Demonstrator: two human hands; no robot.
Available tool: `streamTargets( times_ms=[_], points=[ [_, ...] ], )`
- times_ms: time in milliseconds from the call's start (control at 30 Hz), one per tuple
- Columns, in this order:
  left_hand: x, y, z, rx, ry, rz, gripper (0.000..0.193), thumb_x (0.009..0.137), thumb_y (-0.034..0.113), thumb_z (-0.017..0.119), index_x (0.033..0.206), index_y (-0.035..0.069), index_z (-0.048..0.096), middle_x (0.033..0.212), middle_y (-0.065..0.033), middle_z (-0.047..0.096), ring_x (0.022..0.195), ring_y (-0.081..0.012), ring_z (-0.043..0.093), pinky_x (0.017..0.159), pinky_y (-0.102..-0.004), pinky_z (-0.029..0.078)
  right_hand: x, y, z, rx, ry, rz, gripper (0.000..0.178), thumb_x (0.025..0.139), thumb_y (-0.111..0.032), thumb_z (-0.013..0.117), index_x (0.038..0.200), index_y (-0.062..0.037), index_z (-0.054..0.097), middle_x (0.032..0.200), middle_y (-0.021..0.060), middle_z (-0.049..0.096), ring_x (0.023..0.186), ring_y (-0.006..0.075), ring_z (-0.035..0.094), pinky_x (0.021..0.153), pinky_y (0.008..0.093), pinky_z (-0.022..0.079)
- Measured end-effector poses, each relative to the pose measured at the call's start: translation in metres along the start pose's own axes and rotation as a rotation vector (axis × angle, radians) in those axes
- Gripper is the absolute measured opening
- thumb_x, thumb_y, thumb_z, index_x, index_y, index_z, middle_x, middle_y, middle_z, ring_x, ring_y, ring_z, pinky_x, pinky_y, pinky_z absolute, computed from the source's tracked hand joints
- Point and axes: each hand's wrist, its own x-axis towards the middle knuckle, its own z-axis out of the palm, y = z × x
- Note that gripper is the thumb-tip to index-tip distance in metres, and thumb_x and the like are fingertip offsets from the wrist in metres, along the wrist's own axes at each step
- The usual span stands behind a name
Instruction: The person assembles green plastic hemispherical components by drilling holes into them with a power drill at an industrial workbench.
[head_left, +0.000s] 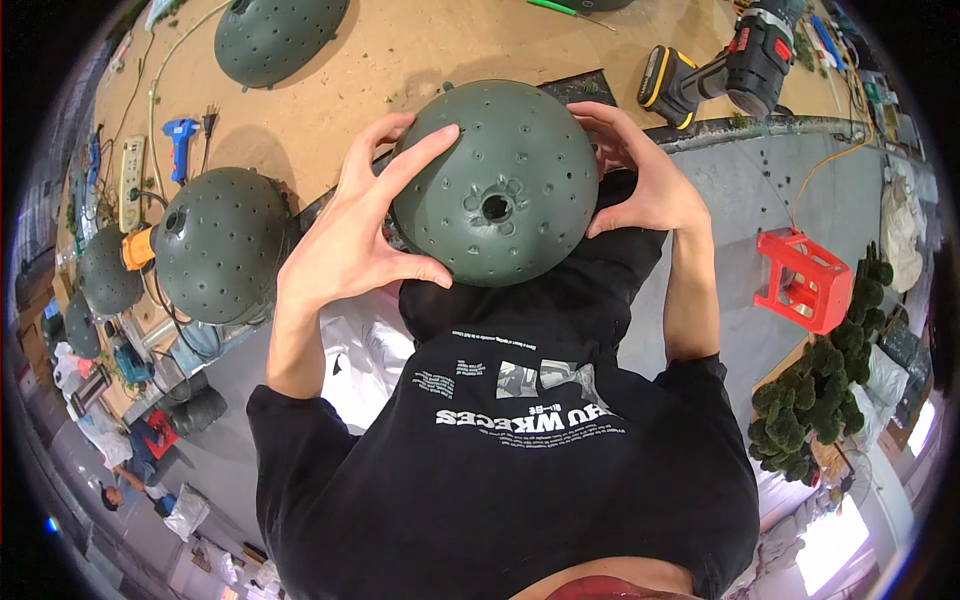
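Observation:
A dark green plastic dome (pixel 535 165) dotted with small holes is between my two hands, above my lap at the table's edge. One larger round hole with small dimples around it faces up. My left hand (pixel 345 225) grips the dome's left side, with fingers over the top and the thumb at the lower left. From the right, my right hand (pixel 655 185) clasps the far edge and side, its thumb low on the dome and some fingertips hidden behind it. A similar green dome (pixel 225 250) stands to the left of my left hand.
A cordless drill (pixel 760 65) lies at the far right of the tan table (pixel 400 50). Another green dome (pixel 275 40), a blue glue gun (pixel 181 148) and a power strip (pixel 132 180) are leftward. A red stool (pixel 812 285) and green artificial foliage (pixel 810 400) stand on the right.

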Motion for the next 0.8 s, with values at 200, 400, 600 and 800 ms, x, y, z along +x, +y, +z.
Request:
streamTargets(
  times_ms=[200, 400, 600, 800],
  points=[
    [-0.001, 0.002, 0.003, -0.127, -0.026, -0.104, 0.123, 0.052, 0.041, 0.1, 0.158, 0.029, 0.04, 0.156, -0.0238, 0.028, 0.142, -0.0463, 0.038, 0.113, -0.0542, 0.043, 0.002, 0.007, -0.003, 0.019, 0.01, 0.0, 0.115, 0.057, -0.006, 0.098, 0.157, -0.0128, 0.04, 0.148, 0.0093, 0.051, 0.112, 0.0182, 0.062, 0.093, 0.0348, 0.052],
    [0.003, -0.021, 0.016, -0.24, 0.0, -0.102, 0.125, 0.052, 0.036, 0.101, 0.159, 0.024, 0.039, 0.156, -0.0208, 0.033, 0.14, -0.0398, 0.044, 0.11, -0.0501, 0.046, 0.004, 0.01, -0.004, 0.149, -0.009, 0.082, 0.12, 0.057, -0.021, 0.102, 0.157, -0.0027, 0.038, 0.151, 0.0085, 0.048, 0.112, 0.0155, 0.062, 0.093, 0.0317, 0.053],
    [0.004, -0.03, 0.019, -0.29, 0.063, -0.123, 0.125, 0.053, 0.037, 0.102, 0.16, 0.02, 0.038, 0.156, -0.0173, 0.035, 0.142, -0.0351, 0.043, 0.105, -0.0474, 0.05, 0.004, 0.014, 0.005, 0.303, 0.184, 0.054, 0.086, 0.072, -0.008, 0.09, 0.148, -0.0005, 0.049, 0.16, 0.0108, 0.038, 0.098, 0.0152, 0.061, 0.084, 0.0273, 0.056],
    [0.005, -0.037, 0.012, -0.294, 0.017, -0.159, 0.118, 0.061, 0.043, 0.098, 0.16, 0.021, 0.038, 0.156, -0.0168, 0.036, 0.14, -0.0336, 0.044, 0.101, -0.0452, 0.051, -0.007, -0.005, 0.024, 0.133, 0.291, 0.042, 0.066, 0.08, -0.013, 0.082, 0.142, -0.0139, 0.06, 0.164, 0.0051, 0.034, 0.117, 0.0215, 0.057, 0.08, 0.0276, 0.051]
  ],
)
